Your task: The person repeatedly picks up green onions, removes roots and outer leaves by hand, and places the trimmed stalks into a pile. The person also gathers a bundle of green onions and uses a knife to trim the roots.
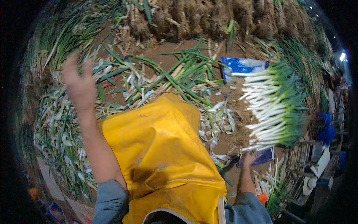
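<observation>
My left hand [79, 81] is raised over scattered green onion trimmings at the left, blurred, its fingers apart and nothing in them. At the right, my right hand [248, 158] is at the near end of a row of green onions [265, 112], beside their root ends; whether it grips one cannot be made out. The white stalks lie side by side, green tops to the right, on blue plastic sheets [243, 65]. A yellow apron [165, 134] covers my lap.
Bundled onions with soil-covered roots [193, 19] stand along the far side. Peeled leaves [61, 134] are heaped at the left, and loose stalks [179, 72] lie ahead on the soil. More onions [268, 184] lie near my right sleeve, by an orange object [262, 198].
</observation>
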Tool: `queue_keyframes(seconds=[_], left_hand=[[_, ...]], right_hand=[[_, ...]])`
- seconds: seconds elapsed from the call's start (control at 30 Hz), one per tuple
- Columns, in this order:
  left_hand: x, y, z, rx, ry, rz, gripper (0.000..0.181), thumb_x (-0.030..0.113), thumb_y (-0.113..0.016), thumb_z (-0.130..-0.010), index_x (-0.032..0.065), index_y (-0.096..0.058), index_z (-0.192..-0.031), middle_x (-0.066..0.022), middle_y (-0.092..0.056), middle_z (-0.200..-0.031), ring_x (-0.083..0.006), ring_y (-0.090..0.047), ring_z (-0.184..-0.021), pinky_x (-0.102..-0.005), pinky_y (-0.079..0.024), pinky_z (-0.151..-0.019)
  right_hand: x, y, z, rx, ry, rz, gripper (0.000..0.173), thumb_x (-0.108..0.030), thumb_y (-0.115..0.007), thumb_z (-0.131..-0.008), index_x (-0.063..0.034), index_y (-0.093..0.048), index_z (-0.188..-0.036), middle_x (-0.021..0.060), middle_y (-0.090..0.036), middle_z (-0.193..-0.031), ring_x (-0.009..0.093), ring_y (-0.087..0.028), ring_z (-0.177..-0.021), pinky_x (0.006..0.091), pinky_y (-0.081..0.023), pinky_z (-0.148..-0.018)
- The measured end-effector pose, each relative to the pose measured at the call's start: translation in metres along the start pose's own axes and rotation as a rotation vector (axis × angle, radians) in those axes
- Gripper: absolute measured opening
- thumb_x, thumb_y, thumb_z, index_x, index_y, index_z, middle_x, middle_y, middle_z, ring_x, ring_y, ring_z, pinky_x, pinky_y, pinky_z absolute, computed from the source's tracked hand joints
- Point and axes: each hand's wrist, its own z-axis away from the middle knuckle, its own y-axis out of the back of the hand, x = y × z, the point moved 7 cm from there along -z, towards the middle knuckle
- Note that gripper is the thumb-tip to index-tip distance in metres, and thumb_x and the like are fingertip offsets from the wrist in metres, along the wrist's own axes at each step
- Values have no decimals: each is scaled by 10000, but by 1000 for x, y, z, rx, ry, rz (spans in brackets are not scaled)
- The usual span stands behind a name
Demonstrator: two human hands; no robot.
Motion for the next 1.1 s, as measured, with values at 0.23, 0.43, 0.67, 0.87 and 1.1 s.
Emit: queue_keyframes(seconds=[0.23,0.43,0.67,0.87,1.1], left_hand=[[43,-51,135,-1342,5,172,363,393,-642,-969,35,-693,-944,-238,-688,-935,-460,-656,-924,-527,-517,-817],[71,-26,144,-1335,-248,287,363,380,-685,-922,46,-655,-782,-168,-657,-730,-408,-665,-703,-515,-523,-646],[79,-32,151,-1376,-405,397,199,266,-685,-785,74,-644,-753,-86,-673,-736,-258,-681,-675,-383,-496,-633],[71,-34,150,-1605,-346,457,185,250,-667,-803,64,-661,-803,-95,-683,-759,-259,-696,-708,-384,-501,-665],[63,-35,148,-1522,-319,496,177,221,-664,-799,46,-651,-811,-98,-677,-743,-264,-694,-690,-382,-503,-662]], right_hand=[[-359,-278,124,-539,866,60,455,-328,-696,-926,57,-700,-1168,252,-738,-1042,409,-709,-962,471,-537,-866],[-446,-425,144,-655,925,349,678,-413,-784,-855,62,-607,-1306,283,-705,-1169,449,-685,-1051,501,-531,-920],[-429,-459,350,-1709,835,827,516,-410,-761,-858,-8,-686,-1172,241,-725,-1125,427,-701,-1019,503,-555,-886],[-437,-501,368,-1419,1414,667,345,-245,-713,-877,-11,-669,-1126,243,-718,-1083,442,-686,-1025,512,-553,-879],[-457,-521,303,-735,1868,973,476,-137,-671,-843,-62,-606,-1308,164,-583,-1341,359,-529,-1287,577,-337,-1154]])
